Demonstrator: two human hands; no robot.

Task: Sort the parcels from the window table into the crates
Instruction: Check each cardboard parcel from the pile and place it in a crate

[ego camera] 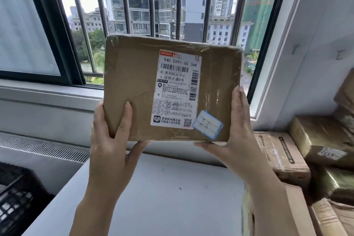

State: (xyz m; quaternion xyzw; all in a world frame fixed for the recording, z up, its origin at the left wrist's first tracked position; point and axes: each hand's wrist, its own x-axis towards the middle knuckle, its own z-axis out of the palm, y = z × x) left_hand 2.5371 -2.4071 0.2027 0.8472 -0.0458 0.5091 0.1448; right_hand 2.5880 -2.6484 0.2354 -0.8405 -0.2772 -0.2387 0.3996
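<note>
Between both hands (thumbs frontward), parcel [172,90]

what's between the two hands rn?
Head view: the taped brown parcel, gripped at its lower corners by the left hand and right hand.

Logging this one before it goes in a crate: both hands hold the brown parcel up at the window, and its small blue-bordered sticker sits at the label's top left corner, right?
Not quite. In the head view the blue-bordered sticker sits at the label's bottom right corner.

The single head-worn view faces the window [145,5] close up, seemingly tilted slightly down.
</note>
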